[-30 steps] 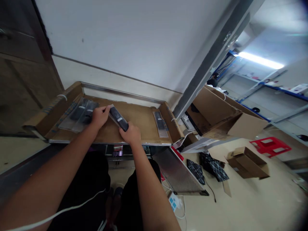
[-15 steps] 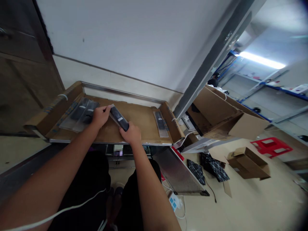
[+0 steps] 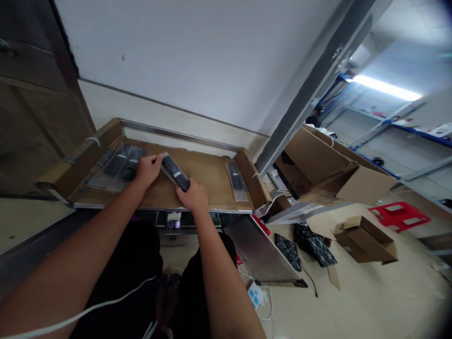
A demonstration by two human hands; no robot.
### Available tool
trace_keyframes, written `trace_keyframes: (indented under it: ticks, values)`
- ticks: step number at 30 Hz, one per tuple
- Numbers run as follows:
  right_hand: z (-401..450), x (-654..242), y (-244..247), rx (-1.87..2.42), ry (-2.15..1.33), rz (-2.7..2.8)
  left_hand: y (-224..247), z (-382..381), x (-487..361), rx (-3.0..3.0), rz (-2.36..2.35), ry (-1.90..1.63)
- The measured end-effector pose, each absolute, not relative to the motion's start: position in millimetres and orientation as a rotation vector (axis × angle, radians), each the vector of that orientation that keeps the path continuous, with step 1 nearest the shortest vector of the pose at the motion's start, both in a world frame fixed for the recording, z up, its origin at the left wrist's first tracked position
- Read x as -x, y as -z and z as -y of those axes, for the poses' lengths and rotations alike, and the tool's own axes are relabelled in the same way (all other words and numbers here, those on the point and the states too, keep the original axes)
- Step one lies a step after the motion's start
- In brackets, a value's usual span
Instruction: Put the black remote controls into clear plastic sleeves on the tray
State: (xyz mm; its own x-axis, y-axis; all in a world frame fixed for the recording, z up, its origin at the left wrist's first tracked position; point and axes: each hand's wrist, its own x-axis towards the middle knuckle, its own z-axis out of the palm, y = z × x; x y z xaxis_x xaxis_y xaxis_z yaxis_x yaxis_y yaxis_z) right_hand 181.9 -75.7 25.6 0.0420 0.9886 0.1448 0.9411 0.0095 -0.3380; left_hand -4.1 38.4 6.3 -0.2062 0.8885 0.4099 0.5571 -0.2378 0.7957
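Note:
Between my hands, a dark, long object in a clear plastic sleeve (image 3: pixel 175 172) is held at a slant above a cardboard-lined tray (image 3: pixel 208 176); its exact kind does not show. My left hand (image 3: pixel 149 169) pinches the sleeve's upper left end. Around the lower right end, my right hand (image 3: pixel 193 194) has its fingers closed. Similar sleeved dark items (image 3: pixel 122 165) lie side by side at the tray's left, beyond my left forearm. One more sleeved item (image 3: pixel 236 181) rests near the right wall of the tray.
A large open carton (image 3: pixel 318 165) stands right of the tray, past a grey post (image 3: pixel 314 89). On the floor are a smaller carton (image 3: pixel 365 239), black patterned bags (image 3: pixel 314 245), a red plastic stool (image 3: pixel 399 215) and a power strip (image 3: pixel 254 295). A white cable (image 3: pixel 106 306) crosses my lap.

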Motion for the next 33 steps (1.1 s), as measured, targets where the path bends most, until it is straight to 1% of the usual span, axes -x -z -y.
trace_keyframes:
  ticks: [14, 22, 33]
  values:
    - [75.5, -181.4, -27.2, 2.001, -0.248, 1.935, -7.0, -37.9, 4.3, -1.722, -1.716, -1.407]
    - [75.0, -180.9, -27.3, 1.981, -0.277, 1.894, -5.6, -38.8, 6.8, -1.760, -1.736, -1.506]
    - [74.9, -182.0, -25.8, 1.979, -0.241, 1.927, -8.4, -37.3, 6.5, -1.677, -1.731, -1.488]
